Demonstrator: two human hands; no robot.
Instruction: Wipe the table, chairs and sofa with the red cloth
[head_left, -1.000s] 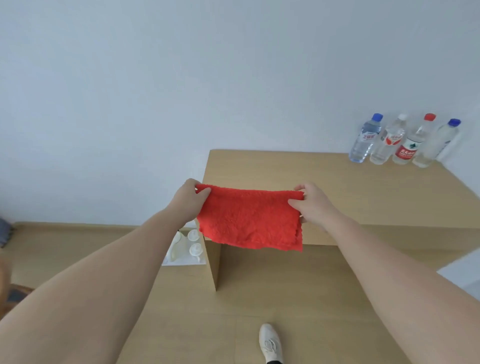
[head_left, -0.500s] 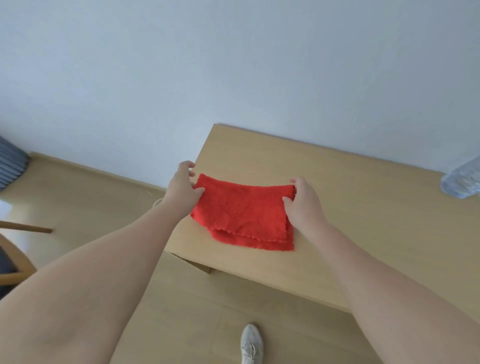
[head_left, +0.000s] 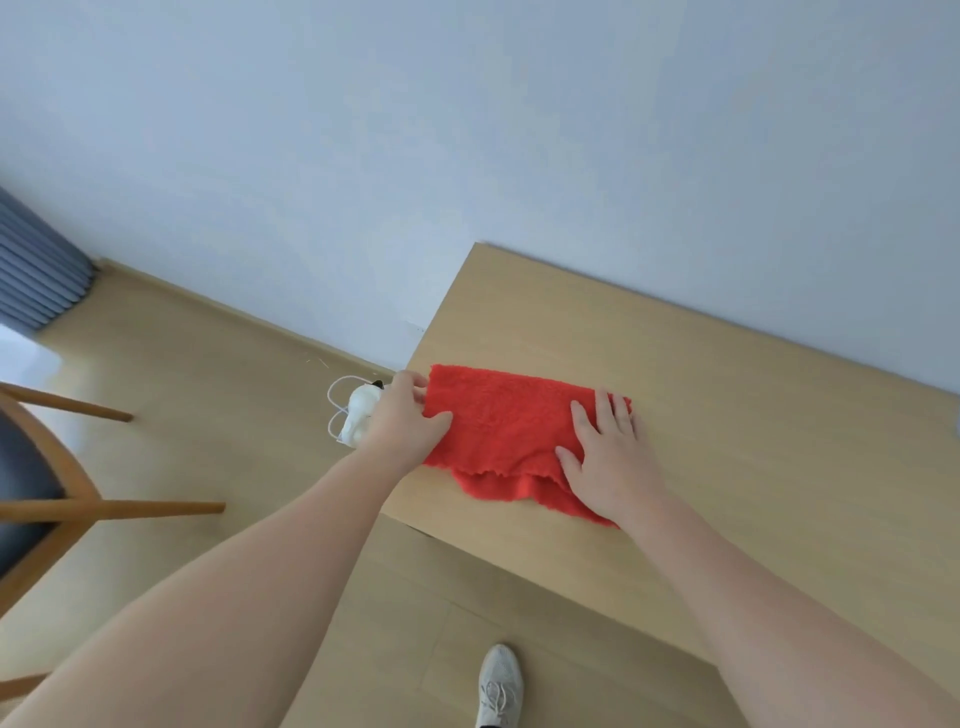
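The red cloth (head_left: 506, 431) lies folded on the left end of the light wooden table (head_left: 753, 415), close to its front and left edges. My right hand (head_left: 605, 457) lies flat on the cloth's right part with straight fingers. My left hand (head_left: 402, 423) is at the cloth's left edge by the table's corner, thumb on top of the fabric and fingers at its far side. A wooden chair (head_left: 47, 499) with a dark seat stands at the far left.
A white plug strip with a cord (head_left: 353, 415) lies on the floor by the wall, left of the table. A grey curtain (head_left: 31, 270) hangs at the left. My white shoe (head_left: 498, 686) is on the floor in front of the table.
The cloth went from hanging in the air between both hands to lying on the table. My right hand has flattened on top of it. The view swung left, and the bottles left the frame.
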